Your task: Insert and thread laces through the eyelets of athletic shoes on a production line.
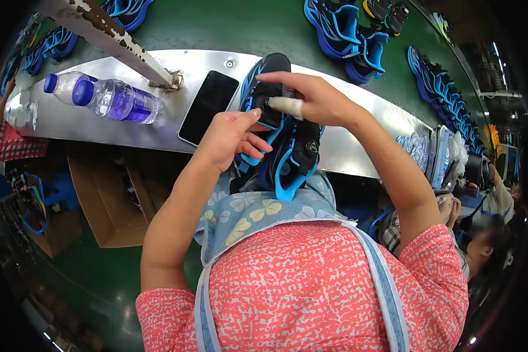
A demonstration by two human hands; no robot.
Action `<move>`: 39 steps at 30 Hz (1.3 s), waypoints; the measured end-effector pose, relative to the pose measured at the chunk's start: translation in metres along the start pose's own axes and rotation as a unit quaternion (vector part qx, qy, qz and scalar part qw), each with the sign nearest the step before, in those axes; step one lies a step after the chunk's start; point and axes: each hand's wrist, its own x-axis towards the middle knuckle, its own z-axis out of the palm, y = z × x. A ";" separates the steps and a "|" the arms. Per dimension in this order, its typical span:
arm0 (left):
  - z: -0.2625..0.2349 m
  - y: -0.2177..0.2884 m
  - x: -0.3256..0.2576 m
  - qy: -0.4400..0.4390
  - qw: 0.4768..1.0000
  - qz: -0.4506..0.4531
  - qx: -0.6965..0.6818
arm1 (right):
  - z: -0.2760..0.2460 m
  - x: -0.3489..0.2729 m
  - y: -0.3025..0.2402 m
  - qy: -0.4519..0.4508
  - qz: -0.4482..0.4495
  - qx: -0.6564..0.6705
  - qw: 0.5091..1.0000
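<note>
A pair of black sneakers with bright blue trim leans over the bench edge against my apron. My left hand is at the near side of the left sneaker, thumb against its upper and other fingers curled. Over the top of that sneaker reaches my right hand, with a white wrapping on one digit, closing on the black fastening at the lacing area. What lies between those fingertips is partly hidden. The right sneaker rests alongside, its round black dial showing and its blue heel toward me.
A black phone lies on the metal ledge, left of the sneakers. Beyond it are plastic bottles and a chipped white post. More sneakers stand on the green surface. Cardboard boxes sit below; people are at right.
</note>
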 end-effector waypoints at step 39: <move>-0.002 -0.001 0.001 -0.012 1.000 0.000 -0.004 | 0.019 -0.014 -0.001 0.083 -0.032 0.065 0.994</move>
